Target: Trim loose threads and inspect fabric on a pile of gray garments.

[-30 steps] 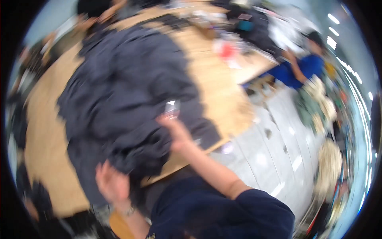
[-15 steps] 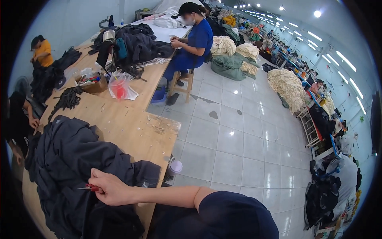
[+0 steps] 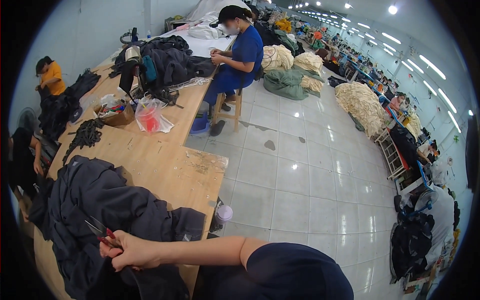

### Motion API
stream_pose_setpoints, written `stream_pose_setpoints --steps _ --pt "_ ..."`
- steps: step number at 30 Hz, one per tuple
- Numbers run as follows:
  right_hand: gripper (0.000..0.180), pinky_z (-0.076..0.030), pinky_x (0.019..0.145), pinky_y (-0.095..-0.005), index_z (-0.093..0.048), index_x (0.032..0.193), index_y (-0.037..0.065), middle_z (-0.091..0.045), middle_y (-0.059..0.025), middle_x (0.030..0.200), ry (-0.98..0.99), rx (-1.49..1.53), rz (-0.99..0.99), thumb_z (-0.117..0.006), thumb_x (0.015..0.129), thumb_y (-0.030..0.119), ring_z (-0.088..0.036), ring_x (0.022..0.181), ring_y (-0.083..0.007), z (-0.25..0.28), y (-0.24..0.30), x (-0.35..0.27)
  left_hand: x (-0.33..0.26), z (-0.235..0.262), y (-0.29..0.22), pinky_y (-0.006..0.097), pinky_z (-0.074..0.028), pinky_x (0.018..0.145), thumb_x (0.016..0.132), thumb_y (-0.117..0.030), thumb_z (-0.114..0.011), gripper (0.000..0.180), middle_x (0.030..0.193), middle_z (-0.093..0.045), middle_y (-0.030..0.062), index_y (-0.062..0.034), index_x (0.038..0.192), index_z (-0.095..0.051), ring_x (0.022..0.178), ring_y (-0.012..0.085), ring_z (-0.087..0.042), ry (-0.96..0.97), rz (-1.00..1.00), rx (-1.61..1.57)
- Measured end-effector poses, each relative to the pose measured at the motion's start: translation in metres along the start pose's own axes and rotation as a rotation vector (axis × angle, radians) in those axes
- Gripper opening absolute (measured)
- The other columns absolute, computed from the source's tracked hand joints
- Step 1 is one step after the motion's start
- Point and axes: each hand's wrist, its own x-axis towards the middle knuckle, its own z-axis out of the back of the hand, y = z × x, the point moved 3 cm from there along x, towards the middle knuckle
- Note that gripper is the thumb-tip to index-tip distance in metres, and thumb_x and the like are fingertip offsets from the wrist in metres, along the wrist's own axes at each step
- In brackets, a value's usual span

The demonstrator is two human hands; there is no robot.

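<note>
My right hand (image 3: pixel 127 251) is closed round small thread snips (image 3: pixel 102 232) with red handles. Their two pointed metal blades stick out from the fist toward the far left, slightly apart. Beneath lies a big heap of dark grey garments (image 3: pixel 100 192) on the near end of the wooden table. A fold of black cloth (image 3: pixel 117 285) reaches up to the fingers; whether they pinch it, I cannot tell. My left hand is out of view.
Beyond the heap, the wooden table (image 3: pixel 165 162) holds black straps (image 3: pixel 85 135), a box of small items (image 3: pixel 117 115) and a bagged red cup (image 3: pixel 149 117). One co-worker in blue (image 3: pixel 245 52) sits at its far edge. A lidded lilac container (image 3: pixel 223 214) stands beside the table.
My right hand has turned and come slightly nearer. The snips' blades pointed left before and now point up and left, with both blades visible. Black cloth has risen under the fingers.
</note>
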Motion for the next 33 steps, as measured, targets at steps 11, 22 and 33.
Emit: stream_pose_setpoints --steps 11,22,33 --pt "0.011 -0.049 0.051 -0.0239 -0.053 0.086 0.0 -0.056 -0.0052 0.06 0.31 0.022 -0.336 -0.055 0.075 -0.001 -0.062 0.057 -0.0144 -0.022 -0.098 0.009 -0.026 -0.024 0.116 0.039 -0.031 0.106 0.084 -0.034 -0.06 0.063 0.131 -0.045 0.0158 -0.0031 0.134 -0.037 0.121 0.0293 -0.044 0.292 0.737 0.158" --pt "0.007 -0.043 0.047 -0.0228 -0.055 0.086 0.002 -0.056 -0.0036 0.068 -0.302 -0.471 -0.131 -0.06 0.082 0.0 -0.055 0.053 -0.0118 0.096 -0.082 0.006 -0.078 -0.024 -0.049 0.033 -0.047 0.076 0.068 -0.026 -0.076 0.05 0.098 -0.064 0.0165 0.0008 0.107 -0.057 0.092 0.0261 -0.063 0.132 0.892 0.92" --pt "0.024 -0.042 0.044 -0.0209 -0.04 0.074 0.008 -0.058 -0.0079 0.082 -0.324 -0.433 -0.119 -0.06 0.084 -0.002 -0.054 0.053 -0.0107 0.122 -0.084 -0.017 0.02 0.115 -0.134 0.036 -0.048 0.082 0.057 -0.022 -0.077 0.078 0.1 -0.065 0.0185 -0.0067 0.128 -0.048 0.092 0.0312 -0.063 -0.306 0.722 1.723"
